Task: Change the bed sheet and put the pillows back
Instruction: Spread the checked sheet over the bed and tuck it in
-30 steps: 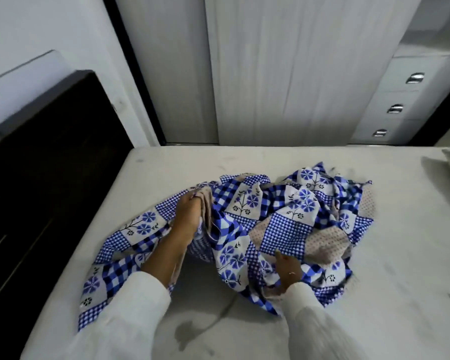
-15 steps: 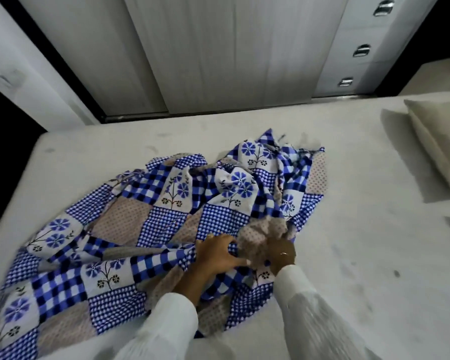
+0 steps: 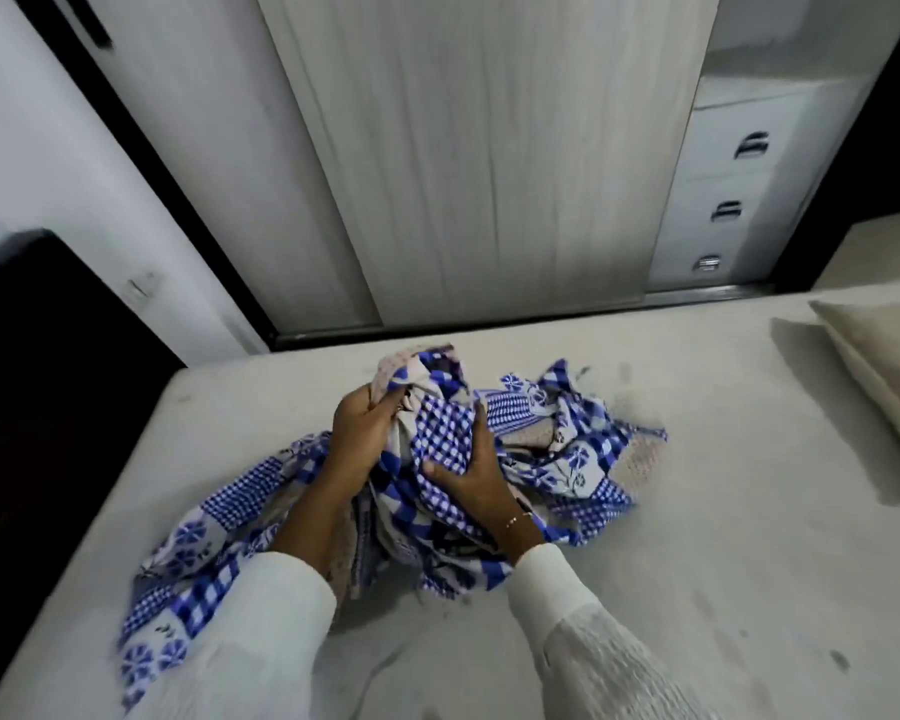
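A blue-and-white patchwork bed sheet (image 3: 567, 449) with flower and check squares lies bunched in the middle of the bare white mattress (image 3: 723, 537). My left hand (image 3: 357, 433) grips a raised fold of the sheet at its far side. My right hand (image 3: 471, 472) clutches the checked cloth just beside it. A loose tail of the sheet trails toward the near left edge of the mattress. A cream pillow (image 3: 884, 366) rests at the right edge of the mattress, partly cut off by the frame.
A dark headboard (image 3: 48, 387) stands along the left side. Beyond the bed are pale sliding wardrobe doors (image 3: 489, 163) and a white drawer unit (image 3: 733, 179) with metal handles. The mattress surface shows faint stains.
The sheet has been gathered from a wide spread into a tighter bundle. Both hands have lifted a fold off the mattress and moved further from me. The view has tilted up.
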`<control>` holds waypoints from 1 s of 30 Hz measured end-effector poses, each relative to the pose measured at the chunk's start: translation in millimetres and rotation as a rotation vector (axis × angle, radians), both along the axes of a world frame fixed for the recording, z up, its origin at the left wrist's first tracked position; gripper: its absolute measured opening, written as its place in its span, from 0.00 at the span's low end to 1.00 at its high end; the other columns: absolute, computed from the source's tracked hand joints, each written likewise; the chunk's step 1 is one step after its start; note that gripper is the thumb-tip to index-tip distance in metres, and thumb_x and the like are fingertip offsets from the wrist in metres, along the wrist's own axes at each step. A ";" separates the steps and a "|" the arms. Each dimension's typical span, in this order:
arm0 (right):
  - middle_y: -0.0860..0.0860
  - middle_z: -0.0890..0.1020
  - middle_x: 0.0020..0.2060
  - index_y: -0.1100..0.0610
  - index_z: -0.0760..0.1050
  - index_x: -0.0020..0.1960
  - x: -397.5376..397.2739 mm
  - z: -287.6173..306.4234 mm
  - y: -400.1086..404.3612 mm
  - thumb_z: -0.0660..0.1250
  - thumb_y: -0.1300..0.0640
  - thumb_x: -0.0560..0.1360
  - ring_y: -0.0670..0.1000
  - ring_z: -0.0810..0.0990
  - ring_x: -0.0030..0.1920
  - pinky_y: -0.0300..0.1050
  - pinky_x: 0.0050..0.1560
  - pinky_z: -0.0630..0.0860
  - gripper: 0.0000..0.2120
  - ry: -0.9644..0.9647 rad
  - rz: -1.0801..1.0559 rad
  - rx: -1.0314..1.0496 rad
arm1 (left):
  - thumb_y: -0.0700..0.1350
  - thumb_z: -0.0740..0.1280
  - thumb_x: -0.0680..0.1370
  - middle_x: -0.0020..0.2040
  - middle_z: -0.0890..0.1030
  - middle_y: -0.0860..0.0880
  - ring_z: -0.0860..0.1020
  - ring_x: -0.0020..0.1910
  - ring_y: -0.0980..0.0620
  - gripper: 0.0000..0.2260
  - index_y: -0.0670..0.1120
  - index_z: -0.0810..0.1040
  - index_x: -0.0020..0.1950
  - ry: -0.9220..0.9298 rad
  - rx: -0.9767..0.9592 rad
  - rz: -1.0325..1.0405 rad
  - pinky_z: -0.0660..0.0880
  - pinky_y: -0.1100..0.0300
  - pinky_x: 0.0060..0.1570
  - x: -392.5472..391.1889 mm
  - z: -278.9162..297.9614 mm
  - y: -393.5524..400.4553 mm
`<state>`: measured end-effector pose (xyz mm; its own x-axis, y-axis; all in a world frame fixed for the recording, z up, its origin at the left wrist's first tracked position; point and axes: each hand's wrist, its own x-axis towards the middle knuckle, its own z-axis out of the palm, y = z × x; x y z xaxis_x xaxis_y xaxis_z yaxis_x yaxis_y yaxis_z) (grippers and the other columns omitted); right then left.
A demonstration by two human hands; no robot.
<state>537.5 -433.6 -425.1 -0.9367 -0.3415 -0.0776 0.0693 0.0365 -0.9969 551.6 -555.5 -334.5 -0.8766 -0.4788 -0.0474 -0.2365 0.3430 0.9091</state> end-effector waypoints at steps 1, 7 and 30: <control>0.50 0.67 0.67 0.59 0.53 0.74 5.0 11.7 -0.1 0.77 0.47 0.62 0.39 0.69 0.64 0.38 0.66 0.66 0.50 -0.019 0.086 -0.032 | 0.45 0.62 0.80 0.39 0.77 0.44 0.74 0.39 0.51 0.10 0.42 0.76 0.42 0.038 0.026 0.046 0.68 0.65 0.35 -0.8 15.2 -1.4; 0.61 0.81 0.52 0.61 0.79 0.54 -22.9 85.3 5.2 0.68 0.56 0.73 0.55 0.79 0.55 0.44 0.48 0.71 0.12 0.369 0.075 0.802 | 0.60 0.61 0.77 0.31 0.73 0.36 0.75 0.36 0.40 0.28 0.40 0.62 0.26 -0.074 -0.459 0.037 0.61 0.55 0.34 9.3 85.8 -54.2; 0.67 0.75 0.60 0.67 0.74 0.59 -102.0 334.7 128.1 0.58 0.63 0.77 0.65 0.73 0.61 0.51 0.59 0.70 0.14 0.475 -0.719 0.766 | 0.39 0.65 0.75 0.62 0.70 0.35 0.72 0.59 0.36 0.17 0.38 0.68 0.62 0.030 -0.554 0.224 0.69 0.51 0.57 -43.9 239.0 -149.0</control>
